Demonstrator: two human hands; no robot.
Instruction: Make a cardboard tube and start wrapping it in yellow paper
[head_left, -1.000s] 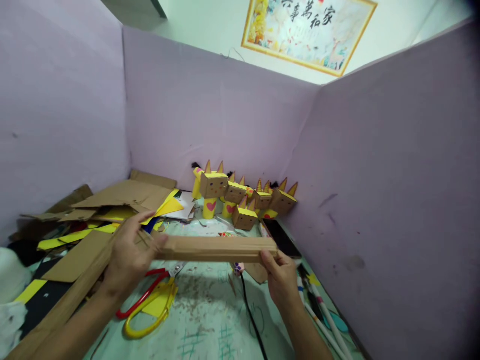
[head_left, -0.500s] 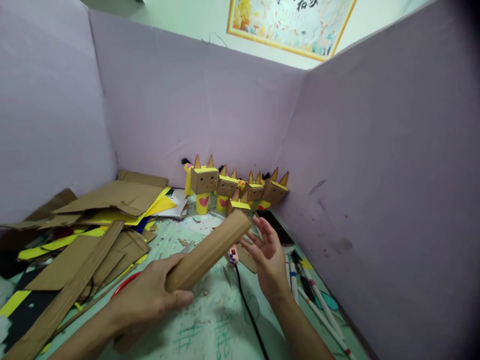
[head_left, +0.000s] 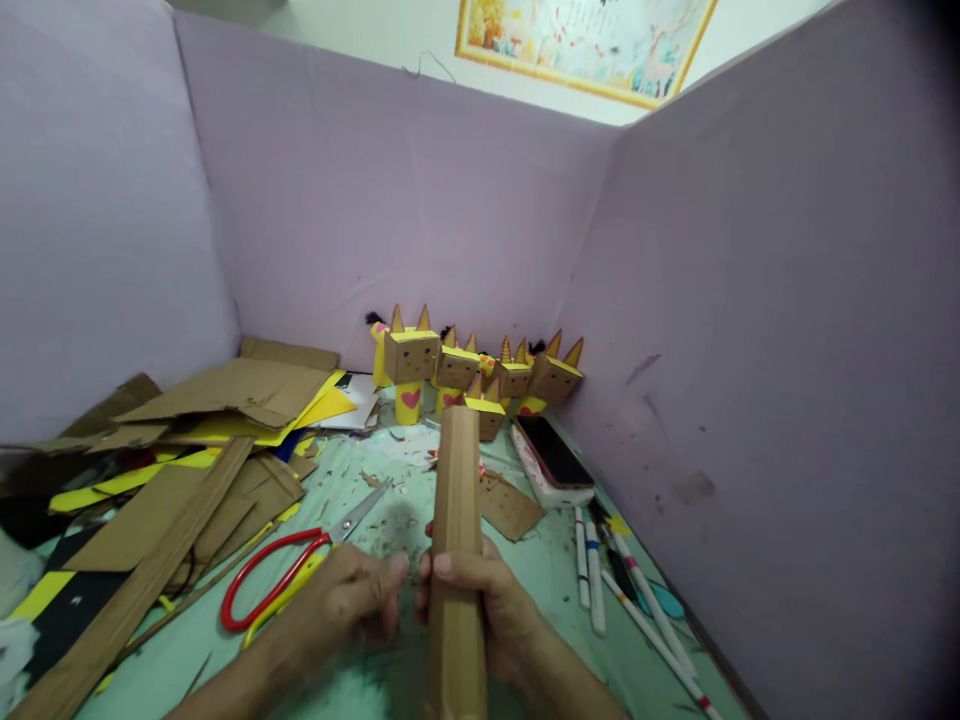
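Observation:
A long folded cardboard tube [head_left: 458, 500] with flat sides stands tilted in front of me, its lower end running out of the bottom of the view. My right hand [head_left: 487, 610] is wrapped round its middle, thumb lying across the front. Just left of the tube, my left hand [head_left: 360, 600] has its fingers curled in and is apart from the cardboard; I see nothing in it. Scissors [head_left: 330, 540] with red and yellow handles lie beyond that hand, blades pointing away. A flat cardboard piece [head_left: 510, 505] lies on the table behind the tube.
Several cardboard animal figures [head_left: 411, 360] with yellow bodies stand at the back. Cardboard and paper scraps [head_left: 225, 395] are piled at left. A phone [head_left: 553, 450] rests on a white box, with several markers [head_left: 594, 580] nearer me. Lilac panels [head_left: 405, 200] enclose the table.
The tube has swung from a slant to nearly straight ahead. It has passed from my left hand to my right, which was open before. The scissors have come into fuller view.

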